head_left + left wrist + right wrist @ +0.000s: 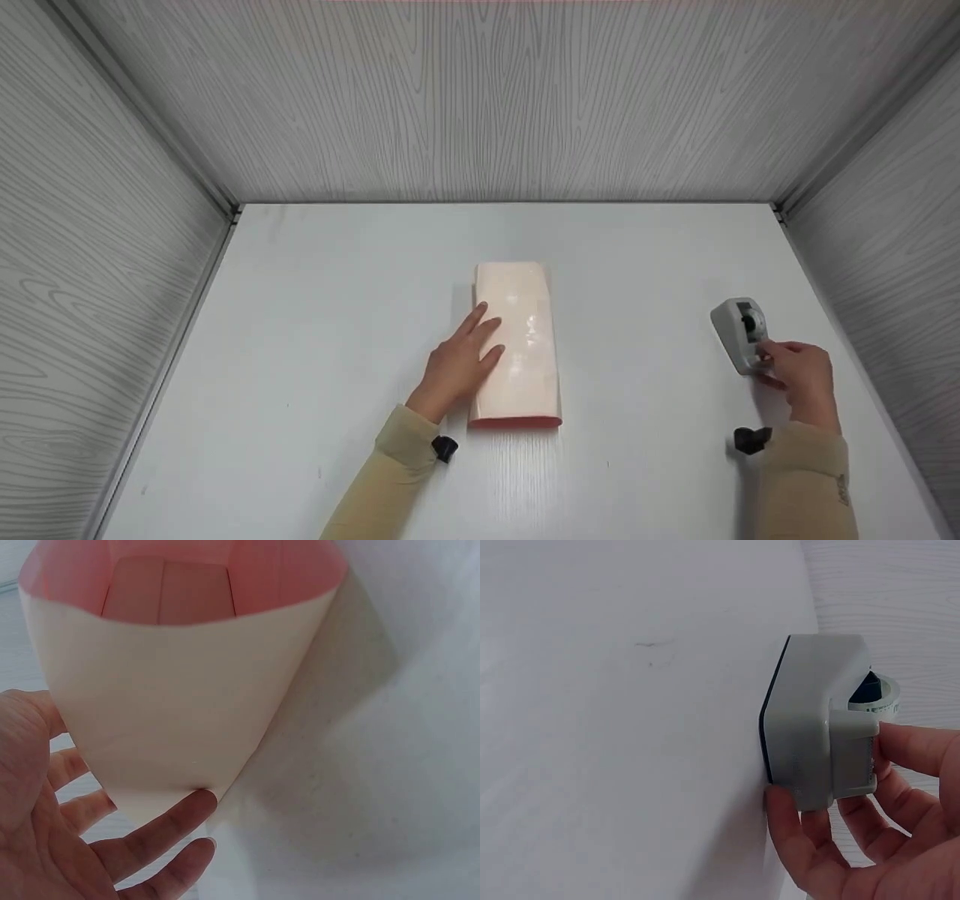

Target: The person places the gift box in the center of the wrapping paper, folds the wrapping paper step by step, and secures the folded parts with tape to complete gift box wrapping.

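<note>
A pale peach sheet of wrapping paper (517, 352), pink on its inner face, is folded round a pink box (169, 592) near the table's middle. The box shows through the paper's near end in the left wrist view. My left hand (459, 366) rests on the paper's left side, fingers spread and fairly straight. To the right, my right hand (801, 375) grips the near end of a grey tape dispenser (731, 330). A roll of tape (885, 697) sits inside the dispenser, and my fingers are right at its cutter end in the right wrist view.
The white table (337, 300) is enclosed by grey wood-grain panels at the back (480, 97), left and right. Dark wrist mounts (445, 448) sit at both sleeve cuffs.
</note>
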The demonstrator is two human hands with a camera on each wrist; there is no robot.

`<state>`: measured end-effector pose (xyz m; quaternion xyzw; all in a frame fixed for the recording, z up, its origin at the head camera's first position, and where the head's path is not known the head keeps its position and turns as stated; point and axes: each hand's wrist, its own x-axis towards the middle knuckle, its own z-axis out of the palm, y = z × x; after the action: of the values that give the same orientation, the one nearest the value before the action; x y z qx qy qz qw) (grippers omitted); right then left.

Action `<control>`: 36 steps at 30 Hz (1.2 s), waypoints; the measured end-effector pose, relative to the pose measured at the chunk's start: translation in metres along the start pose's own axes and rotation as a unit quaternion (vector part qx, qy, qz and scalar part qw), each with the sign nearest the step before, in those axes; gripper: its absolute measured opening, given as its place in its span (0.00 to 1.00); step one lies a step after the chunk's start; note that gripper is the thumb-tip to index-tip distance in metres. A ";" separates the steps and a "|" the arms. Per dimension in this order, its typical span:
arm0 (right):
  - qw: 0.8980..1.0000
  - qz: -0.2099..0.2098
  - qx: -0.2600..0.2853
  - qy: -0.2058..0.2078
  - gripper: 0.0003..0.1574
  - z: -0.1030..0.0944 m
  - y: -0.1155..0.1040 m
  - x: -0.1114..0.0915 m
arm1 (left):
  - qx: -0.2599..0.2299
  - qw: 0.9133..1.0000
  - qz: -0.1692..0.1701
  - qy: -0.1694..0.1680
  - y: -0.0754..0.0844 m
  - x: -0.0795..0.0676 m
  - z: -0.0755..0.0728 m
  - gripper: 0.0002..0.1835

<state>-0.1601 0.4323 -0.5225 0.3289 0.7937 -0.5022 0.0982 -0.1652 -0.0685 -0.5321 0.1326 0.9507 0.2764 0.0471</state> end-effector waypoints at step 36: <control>0.977 0.072 0.201 -0.022 0.29 -0.005 -0.001 -0.023 | -0.002 1.000 0.015 0.016 -0.002 0.000 0.002 0.27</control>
<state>-0.1424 0.4265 -0.5087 0.3872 0.6483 -0.6502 0.0835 -0.1649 -0.0691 -0.5352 0.1422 0.9486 0.2812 0.0281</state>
